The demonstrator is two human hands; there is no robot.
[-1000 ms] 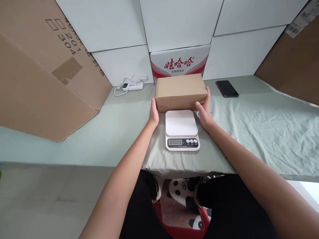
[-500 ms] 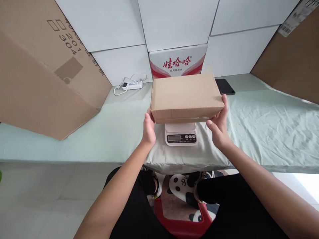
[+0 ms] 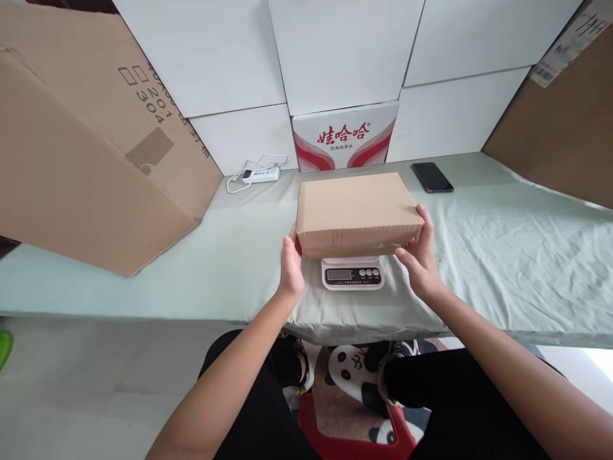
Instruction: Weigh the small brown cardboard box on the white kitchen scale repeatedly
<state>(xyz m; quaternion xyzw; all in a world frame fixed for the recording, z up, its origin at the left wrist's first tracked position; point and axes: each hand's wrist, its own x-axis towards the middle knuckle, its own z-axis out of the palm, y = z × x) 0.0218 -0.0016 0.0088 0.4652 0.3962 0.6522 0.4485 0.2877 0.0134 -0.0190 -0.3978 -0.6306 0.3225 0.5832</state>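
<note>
the left hand (image 3: 291,268) is pressed flat against the left end of the box (image 3: 357,207), fingers mostly straight & pointing up, thumb at the near lower corner. the right hand (image 3: 420,259) is cupped round the right end, fingers spread up along the side, thumb tucked under the near edge. both hands are half open, not clenched; the box is gripped between the two palms.

the box is seen over the scale (image 3: 353,273), w/ its long side running left-right and its top about level. the platform is fully covered by it; only the scale's front strip w/ display & buttons is left showing under the near edge. whether the box is already resting on the platform or is held just above it can't be told. the box is plain brown cardboard, shut, flat & wide, w/ no print visible on top; faint ribbing is seen along the near face.

the scale is set on a pale green cloth (image 3: 502,243) near the front edge. a phone (image 3: 431,177) is laid face up behind & right of the box, well apart from it. a power strip (image 3: 261,174) w/ cord is lying back left. a red & white carton (image 3: 345,137) is stood against the wall just behind the box.
</note>
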